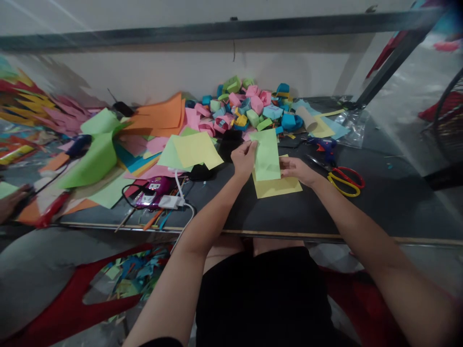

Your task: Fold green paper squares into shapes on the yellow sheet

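A light green sheet of paper (pixel 266 156) is held up between both hands over the dark table. My left hand (pixel 244 158) pinches its left edge near the top. At the lower right edge, my right hand (pixel 296 169) has its fingertips on the same sheet, partly behind it. Under the green sheet lies a yellow sheet of paper (pixel 277 189), partly covered. To the right of my right hand rest scissors (pixel 345 181) with red and yellow handles and, behind them, a blue glue gun (pixel 325 147).
A heap of small folded paper pieces (pixel 255 106) lies against the wall. On the left are a purple power strip (pixel 155 190) with cables, orange sheets (pixel 159 115) and green sheets (pixel 92 161). Another person's hand (pixel 14 200) is at the far left. A cardboard tube (pixel 306 118) lies behind.
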`<move>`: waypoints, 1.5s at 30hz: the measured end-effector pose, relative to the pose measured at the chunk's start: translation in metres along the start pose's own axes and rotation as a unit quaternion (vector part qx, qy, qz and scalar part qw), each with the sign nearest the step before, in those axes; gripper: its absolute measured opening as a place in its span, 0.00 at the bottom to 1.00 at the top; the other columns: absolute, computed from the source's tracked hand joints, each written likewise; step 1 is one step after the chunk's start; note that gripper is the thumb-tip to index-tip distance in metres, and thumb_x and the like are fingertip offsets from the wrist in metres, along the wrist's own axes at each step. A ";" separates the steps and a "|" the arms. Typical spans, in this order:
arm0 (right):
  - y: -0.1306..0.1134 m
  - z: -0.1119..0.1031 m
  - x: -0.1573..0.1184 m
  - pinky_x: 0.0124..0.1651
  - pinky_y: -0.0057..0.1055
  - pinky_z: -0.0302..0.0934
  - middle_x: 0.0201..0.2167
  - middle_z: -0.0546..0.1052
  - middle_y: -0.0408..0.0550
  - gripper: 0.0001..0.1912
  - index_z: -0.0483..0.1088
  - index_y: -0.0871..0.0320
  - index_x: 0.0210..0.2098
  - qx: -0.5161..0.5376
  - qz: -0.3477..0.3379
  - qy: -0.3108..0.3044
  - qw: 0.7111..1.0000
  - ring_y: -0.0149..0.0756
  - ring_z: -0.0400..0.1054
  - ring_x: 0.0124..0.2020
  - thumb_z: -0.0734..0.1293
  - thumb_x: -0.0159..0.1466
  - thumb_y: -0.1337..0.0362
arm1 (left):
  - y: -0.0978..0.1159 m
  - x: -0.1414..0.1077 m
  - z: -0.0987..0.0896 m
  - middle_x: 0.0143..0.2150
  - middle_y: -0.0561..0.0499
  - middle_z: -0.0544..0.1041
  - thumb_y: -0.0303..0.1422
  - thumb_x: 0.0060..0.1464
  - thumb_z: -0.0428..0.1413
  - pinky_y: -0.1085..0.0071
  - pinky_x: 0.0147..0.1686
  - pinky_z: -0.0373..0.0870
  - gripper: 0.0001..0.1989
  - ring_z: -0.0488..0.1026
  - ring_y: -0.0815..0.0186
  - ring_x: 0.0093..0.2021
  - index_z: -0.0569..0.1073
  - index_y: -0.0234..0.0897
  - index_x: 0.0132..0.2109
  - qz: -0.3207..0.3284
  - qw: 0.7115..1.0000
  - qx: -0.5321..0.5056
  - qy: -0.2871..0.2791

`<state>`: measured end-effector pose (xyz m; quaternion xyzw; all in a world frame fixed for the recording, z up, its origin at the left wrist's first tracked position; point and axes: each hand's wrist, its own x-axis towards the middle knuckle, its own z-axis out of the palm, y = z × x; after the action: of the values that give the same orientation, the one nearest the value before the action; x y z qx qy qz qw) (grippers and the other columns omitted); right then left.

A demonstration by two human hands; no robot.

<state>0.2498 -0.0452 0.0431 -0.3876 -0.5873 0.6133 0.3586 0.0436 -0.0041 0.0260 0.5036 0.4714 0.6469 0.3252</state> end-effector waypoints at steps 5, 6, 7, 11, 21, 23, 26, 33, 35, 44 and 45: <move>0.009 0.006 0.003 0.31 0.32 0.72 0.27 0.82 0.46 0.33 0.82 0.56 0.36 -0.017 -0.028 0.131 0.991 0.34 0.74 0.26 0.78 0.48 0.33 | 0.002 -0.006 0.001 0.22 0.56 0.64 0.46 0.59 0.64 0.72 0.29 0.59 0.21 0.64 0.69 0.27 0.74 0.37 0.25 0.058 0.997 0.039 -0.043; 0.010 0.006 0.004 0.31 0.32 0.72 0.26 0.81 0.46 0.32 0.82 0.56 0.34 -0.024 -0.034 0.153 0.987 0.33 0.73 0.24 0.78 0.49 0.33 | 0.001 -0.007 0.002 0.22 0.56 0.64 0.47 0.59 0.64 0.72 0.28 0.58 0.22 0.63 0.70 0.27 0.74 0.37 0.25 0.064 0.996 0.044 -0.046; 0.011 0.006 0.004 0.31 0.32 0.72 0.26 0.81 0.45 0.31 0.82 0.56 0.31 -0.031 -0.039 0.165 0.985 0.33 0.72 0.24 0.78 0.48 0.34 | 0.000 -0.007 0.002 0.21 0.56 0.64 0.48 0.58 0.64 0.72 0.28 0.59 0.21 0.64 0.70 0.26 0.75 0.37 0.25 0.068 0.995 0.047 -0.047; 0.013 0.004 0.005 0.30 0.34 0.71 0.26 0.82 0.46 0.27 0.82 0.56 0.29 -0.038 -0.047 0.190 0.980 0.34 0.72 0.24 0.80 0.46 0.38 | -0.007 -0.004 0.002 0.25 0.54 0.73 0.52 0.57 0.64 0.72 0.30 0.65 0.20 0.69 0.69 0.28 0.82 0.37 0.34 0.066 0.995 0.019 -0.078; 0.010 -0.003 0.007 0.36 0.41 0.75 0.28 0.83 0.46 0.28 0.83 0.54 0.33 -0.023 -0.066 0.251 0.965 0.43 0.78 0.31 0.80 0.45 0.38 | -0.013 0.008 -0.002 0.29 0.50 0.82 0.53 0.40 0.73 0.73 0.27 0.73 0.28 0.74 0.70 0.25 0.85 0.35 0.42 -0.101 0.931 -0.094 -0.337; 0.010 -0.005 0.007 0.37 0.41 0.75 0.30 0.84 0.47 0.28 0.83 0.54 0.36 -0.024 -0.070 0.251 0.965 0.44 0.78 0.33 0.79 0.46 0.39 | -0.011 0.008 -0.002 0.31 0.50 0.83 0.51 0.38 0.74 0.74 0.28 0.74 0.28 0.75 0.70 0.26 0.85 0.36 0.42 -0.117 0.926 -0.099 -0.345; 0.010 -0.007 0.007 0.37 0.40 0.74 0.30 0.84 0.47 0.28 0.84 0.55 0.38 -0.014 -0.072 0.234 0.969 0.42 0.78 0.31 0.80 0.47 0.41 | -0.008 0.007 -0.002 0.26 0.52 0.80 0.51 0.39 0.74 0.75 0.26 0.72 0.22 0.71 0.72 0.23 0.84 0.36 0.33 -0.114 0.933 -0.090 -0.328; 0.010 -0.012 0.008 0.36 0.37 0.73 0.29 0.84 0.47 0.18 0.85 0.53 0.34 -0.035 -0.083 0.228 0.970 0.38 0.76 0.29 0.77 0.50 0.48 | -0.008 0.007 -0.003 0.24 0.53 0.79 0.34 0.47 0.68 0.75 0.28 0.70 0.05 0.69 0.73 0.23 0.84 0.37 0.29 -0.119 0.938 -0.108 -0.307; 0.010 -0.011 0.007 0.35 0.36 0.73 0.29 0.84 0.47 0.14 0.85 0.52 0.33 -0.050 -0.088 0.230 0.968 0.38 0.76 0.30 0.76 0.52 0.50 | -0.008 0.006 -0.003 0.25 0.52 0.79 0.32 0.49 0.65 0.74 0.29 0.70 0.04 0.71 0.72 0.24 0.85 0.38 0.30 -0.120 0.940 -0.108 -0.299; 0.001 -0.006 0.002 0.35 0.34 0.72 0.23 0.79 0.45 0.12 0.79 0.55 0.24 -0.045 -0.099 0.204 0.973 0.33 0.71 0.25 0.75 0.52 0.53 | -0.007 0.002 -0.003 0.22 0.53 0.75 0.40 0.48 0.70 0.73 0.27 0.67 0.11 0.68 0.72 0.23 0.85 0.37 0.32 -0.094 0.954 -0.077 -0.272; 0.001 -0.006 0.002 0.34 0.33 0.72 0.24 0.79 0.45 0.13 0.79 0.55 0.26 -0.042 -0.097 0.203 0.973 0.32 0.71 0.25 0.76 0.51 0.52 | -0.008 0.002 -0.002 0.19 0.56 0.71 0.40 0.46 0.72 0.74 0.25 0.65 0.12 0.64 0.74 0.21 0.85 0.37 0.33 -0.083 0.957 -0.066 -0.269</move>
<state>0.2543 -0.0406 0.0421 -0.4597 -0.5623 0.4588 0.5120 0.0404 -0.0007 0.0193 0.5959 0.3627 0.4877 0.5248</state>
